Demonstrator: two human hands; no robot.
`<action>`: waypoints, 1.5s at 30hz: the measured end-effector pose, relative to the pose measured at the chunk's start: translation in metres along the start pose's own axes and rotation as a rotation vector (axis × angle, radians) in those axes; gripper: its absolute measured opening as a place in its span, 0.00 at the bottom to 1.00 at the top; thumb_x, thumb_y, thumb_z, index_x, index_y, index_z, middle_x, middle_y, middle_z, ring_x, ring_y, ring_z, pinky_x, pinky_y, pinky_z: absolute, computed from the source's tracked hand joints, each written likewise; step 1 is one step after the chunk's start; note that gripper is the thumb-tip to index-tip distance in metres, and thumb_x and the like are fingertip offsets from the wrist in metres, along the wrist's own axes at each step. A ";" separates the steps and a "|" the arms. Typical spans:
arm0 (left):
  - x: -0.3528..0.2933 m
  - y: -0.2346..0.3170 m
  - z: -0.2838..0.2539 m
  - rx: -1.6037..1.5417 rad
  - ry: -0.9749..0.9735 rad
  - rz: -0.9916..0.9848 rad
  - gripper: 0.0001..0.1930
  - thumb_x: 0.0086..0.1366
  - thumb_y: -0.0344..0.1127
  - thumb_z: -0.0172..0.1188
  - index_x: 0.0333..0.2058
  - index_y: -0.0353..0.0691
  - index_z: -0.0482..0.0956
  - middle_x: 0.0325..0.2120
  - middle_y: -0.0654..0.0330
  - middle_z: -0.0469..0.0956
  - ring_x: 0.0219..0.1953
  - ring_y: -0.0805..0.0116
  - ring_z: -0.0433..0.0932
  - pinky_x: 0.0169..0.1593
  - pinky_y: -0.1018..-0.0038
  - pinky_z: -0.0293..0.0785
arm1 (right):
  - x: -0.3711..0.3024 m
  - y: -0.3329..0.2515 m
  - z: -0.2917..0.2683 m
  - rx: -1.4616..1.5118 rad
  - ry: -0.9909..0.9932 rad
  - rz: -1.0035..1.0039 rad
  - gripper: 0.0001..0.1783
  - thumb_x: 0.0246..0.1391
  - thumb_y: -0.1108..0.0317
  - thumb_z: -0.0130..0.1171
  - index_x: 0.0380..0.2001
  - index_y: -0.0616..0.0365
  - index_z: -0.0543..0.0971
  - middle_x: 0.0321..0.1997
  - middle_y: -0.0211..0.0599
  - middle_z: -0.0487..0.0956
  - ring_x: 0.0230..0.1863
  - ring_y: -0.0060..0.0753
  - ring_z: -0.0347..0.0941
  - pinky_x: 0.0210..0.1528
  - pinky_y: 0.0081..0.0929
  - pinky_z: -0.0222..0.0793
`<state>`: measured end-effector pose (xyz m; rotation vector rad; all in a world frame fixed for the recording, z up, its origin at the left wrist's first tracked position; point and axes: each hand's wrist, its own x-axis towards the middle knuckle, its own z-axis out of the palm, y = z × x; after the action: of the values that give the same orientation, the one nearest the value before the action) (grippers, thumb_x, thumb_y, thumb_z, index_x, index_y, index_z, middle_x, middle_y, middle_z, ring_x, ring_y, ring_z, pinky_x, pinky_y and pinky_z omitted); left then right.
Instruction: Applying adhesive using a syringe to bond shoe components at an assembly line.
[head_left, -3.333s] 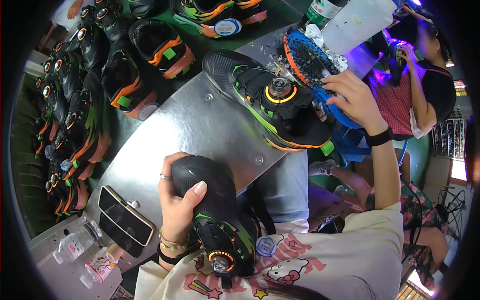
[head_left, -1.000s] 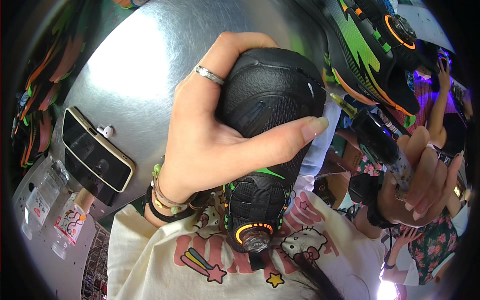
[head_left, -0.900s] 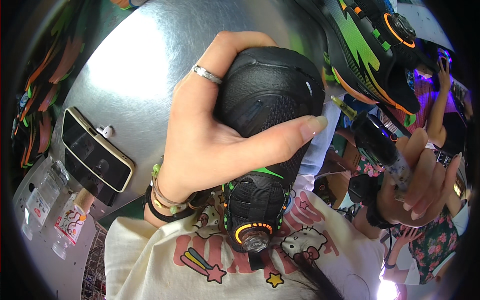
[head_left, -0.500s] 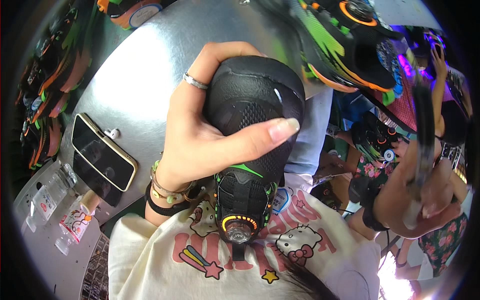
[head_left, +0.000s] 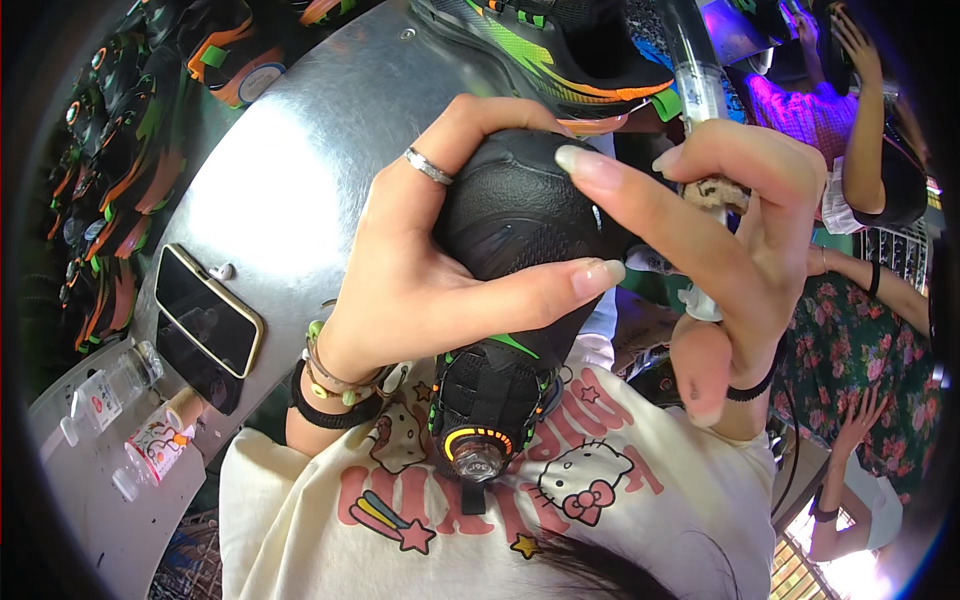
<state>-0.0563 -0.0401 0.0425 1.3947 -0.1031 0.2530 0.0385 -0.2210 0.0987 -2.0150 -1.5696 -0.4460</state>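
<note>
Gripping the black shoe (head_left: 520,215) from its left side, your left hand (head_left: 420,270) is clamped on it: the thumb lies across the toe cap toward 3 o'clock, the fingers curl over the top, and a silver ring sits on 1 of them. The shoe is held up close to your chest, toe up toward 12 o'clock and heel down toward 6 o'clock, where an orange-ringed dial (head_left: 475,450) and green trim show above your cream shirt. Beaded bracelets and a black band circle that wrist.

Your right hand (head_left: 730,250) comes in from 3 o'clock, fingers closed round a slim clear tube-like tool (head_left: 695,90) whose upper end points to 12 o'clock; its index finger stretches left and touches the top of the shoe. A black band sits at that wrist.

On the metal tabletop (head_left: 290,180), at 9 o'clock of the shoe, a phone (head_left: 208,322) in a light case lies face up. Toward 8 o'clock, on a paler ledge, lie 2 small clear bottles (head_left: 105,385) with white labels bearing red marks, and a small bottle with a pink patterned label (head_left: 160,440). Rows of black, orange and green shoes (head_left: 110,180) fill the 10 o'clock edge. Another shoe (head_left: 560,50) with green and orange sole stripes rests at 12 o'clock.
</note>
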 end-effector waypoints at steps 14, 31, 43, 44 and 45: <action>-0.008 0.004 0.002 -0.045 0.080 -0.141 0.32 0.45 0.31 0.70 0.50 0.30 0.68 0.39 0.54 0.77 0.38 0.70 0.78 0.45 0.76 0.74 | -0.031 0.014 -0.025 -0.101 0.210 -0.053 0.39 0.65 0.44 0.25 0.25 0.61 0.80 0.39 0.50 0.74 0.39 0.45 0.72 0.47 0.40 0.71; -0.013 -0.002 -0.037 -0.088 0.134 -0.095 0.31 0.53 0.36 0.70 0.56 0.35 0.71 0.44 0.58 0.75 0.46 0.71 0.74 0.51 0.74 0.69 | -0.049 0.154 0.019 0.133 0.184 0.631 0.14 0.62 0.72 0.54 0.51 0.59 0.75 0.45 0.36 0.77 0.45 0.31 0.73 0.52 0.25 0.66; -0.019 -0.008 -0.057 0.293 0.014 0.177 0.22 0.56 0.34 0.68 0.50 0.39 0.76 0.40 0.53 0.75 0.44 0.57 0.76 0.50 0.67 0.70 | -0.032 0.155 0.030 0.239 0.217 0.626 0.10 0.59 0.72 0.57 0.44 0.61 0.74 0.40 0.38 0.78 0.41 0.34 0.77 0.46 0.27 0.70; -0.018 -0.008 -0.057 0.301 0.005 0.193 0.22 0.56 0.34 0.68 0.50 0.39 0.76 0.40 0.53 0.75 0.44 0.57 0.76 0.50 0.67 0.70 | -0.031 0.155 0.027 0.242 0.195 0.623 0.09 0.60 0.73 0.56 0.44 0.62 0.74 0.38 0.35 0.76 0.38 0.29 0.74 0.43 0.25 0.69; -0.017 -0.009 -0.057 0.293 0.004 0.186 0.22 0.56 0.33 0.68 0.50 0.40 0.75 0.40 0.53 0.75 0.44 0.57 0.75 0.50 0.67 0.70 | -0.031 0.155 0.025 0.246 0.172 0.623 0.08 0.61 0.74 0.55 0.43 0.62 0.74 0.37 0.32 0.75 0.35 0.23 0.71 0.40 0.22 0.67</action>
<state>-0.0754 0.0123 0.0202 1.6782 -0.1996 0.4393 0.1773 -0.2571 0.0286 -2.0695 -0.7855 -0.1629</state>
